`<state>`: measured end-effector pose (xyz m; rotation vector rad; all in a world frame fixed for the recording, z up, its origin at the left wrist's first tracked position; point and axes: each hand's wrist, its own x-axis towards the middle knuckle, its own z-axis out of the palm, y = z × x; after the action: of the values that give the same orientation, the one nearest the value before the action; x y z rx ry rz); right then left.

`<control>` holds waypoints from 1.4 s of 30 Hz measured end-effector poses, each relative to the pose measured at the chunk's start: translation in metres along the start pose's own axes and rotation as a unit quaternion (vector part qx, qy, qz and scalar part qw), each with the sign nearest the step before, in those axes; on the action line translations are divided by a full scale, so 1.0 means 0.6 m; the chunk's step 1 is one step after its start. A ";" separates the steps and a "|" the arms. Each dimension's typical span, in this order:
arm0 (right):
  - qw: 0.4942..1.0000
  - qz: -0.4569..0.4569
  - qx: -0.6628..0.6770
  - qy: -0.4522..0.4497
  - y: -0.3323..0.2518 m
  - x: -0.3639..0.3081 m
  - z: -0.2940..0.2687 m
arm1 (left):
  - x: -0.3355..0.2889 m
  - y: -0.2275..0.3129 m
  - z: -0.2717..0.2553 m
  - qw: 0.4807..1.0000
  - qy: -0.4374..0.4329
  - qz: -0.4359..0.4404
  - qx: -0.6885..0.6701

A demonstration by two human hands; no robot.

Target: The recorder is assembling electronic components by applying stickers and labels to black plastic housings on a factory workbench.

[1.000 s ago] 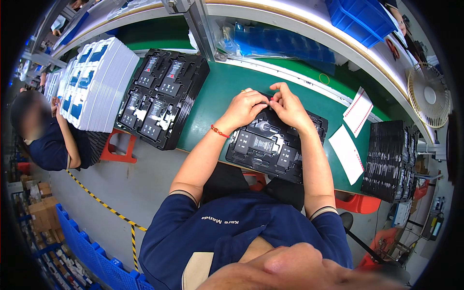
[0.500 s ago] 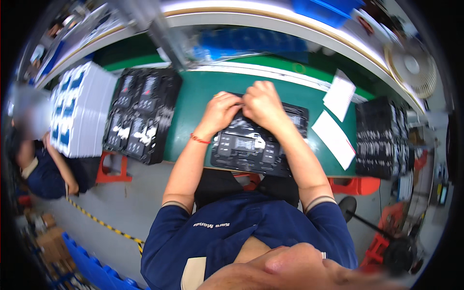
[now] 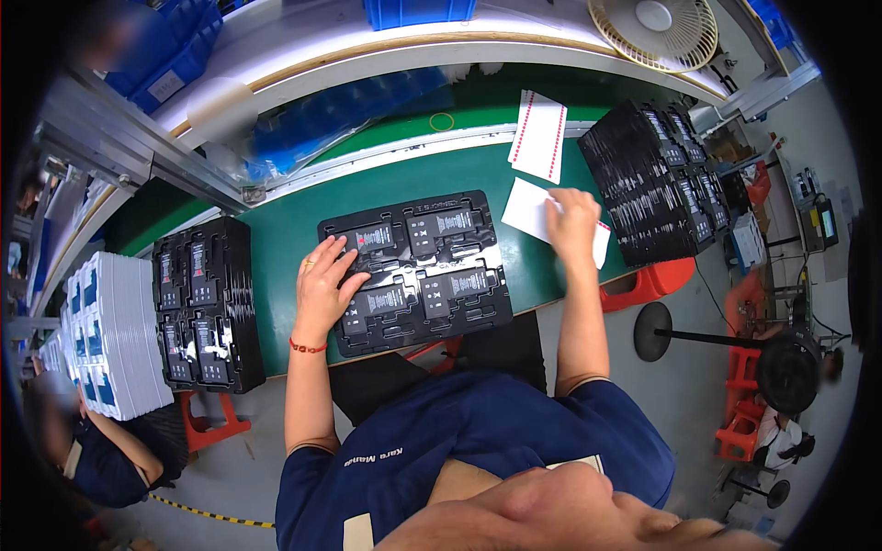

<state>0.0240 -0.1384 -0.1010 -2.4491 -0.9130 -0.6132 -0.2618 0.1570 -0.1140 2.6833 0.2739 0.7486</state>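
A black plastic tray point(image 3: 418, 342) lies on the green table before me, with several flat black battery packs point(image 3: 450, 292) in its pockets. My left hand point(image 3: 322, 285) rests on the tray's left edge, fingers spread, the fingertips near the upper-left pack, which bears a small red mark. To the right of the tray, my right hand point(image 3: 575, 225) is over a white sheet point(image 3: 525, 209) with red marks along its edge. Its fingers are bent together at the sheet; anything between them is hidden. A second white sheet point(image 3: 540, 136) with rows of red marks lies just beyond.
Stacked black trays stand at the right point(image 3: 634, 188) and left point(image 3: 207, 303). A white tray stack point(image 3: 119, 340) is farther left, with a co-worker point(image 3: 106, 450) beside it. A shelf point(image 3: 514, 41) with a fan point(image 3: 657, 28) runs above the table point(image 3: 285, 308). Red stools are below.
The view has turned right. My hands, formerly together over the tray's far side, are apart: the left lies at the tray's left edge, the right has moved right onto the sheet.
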 end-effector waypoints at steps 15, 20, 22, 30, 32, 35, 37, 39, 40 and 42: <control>0.996 -0.084 0.008 -0.042 0.093 -0.003 -0.020 | -0.015 -0.017 0.007 0.999 0.044 0.014 -0.007; 0.986 -0.042 -0.076 -0.144 0.129 -0.024 -0.034 | -0.024 -0.012 0.035 0.999 0.037 0.010 -0.003; 0.986 -0.025 -0.052 -0.158 0.134 -0.023 -0.024 | -0.034 -0.012 0.040 0.999 0.036 -0.011 -0.012; 0.981 -0.023 -0.012 -0.193 0.122 0.009 -0.023 | -0.038 -0.015 0.040 0.998 0.045 -0.030 -0.022; 0.982 -0.022 -0.008 -0.190 0.125 0.009 -0.024 | -0.033 -0.014 0.040 0.999 0.043 -0.025 -0.023; 0.976 0.007 -0.003 -0.216 0.129 0.008 -0.028 | -0.029 -0.012 0.045 0.998 0.044 -0.020 -0.033; 0.984 -0.003 0.004 -0.180 0.138 0.002 -0.022 | -0.030 -0.015 0.041 0.998 0.047 -0.012 -0.026; 0.987 -0.024 -0.006 -0.156 0.133 -0.001 -0.021 | -0.027 -0.019 0.034 0.997 0.065 0.021 -0.024; 0.988 -0.022 -0.012 -0.155 0.123 0.000 -0.028 | -0.022 -0.015 0.015 0.996 0.077 0.037 -0.032; 0.991 -0.041 -0.014 -0.123 0.119 -0.003 -0.016 | -0.034 -0.007 -0.004 0.994 0.108 0.018 -0.021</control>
<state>0.0699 -0.1930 -0.1124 -2.5628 -1.1112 -0.3576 -0.2809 0.1558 -0.1230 2.5766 0.2590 1.0452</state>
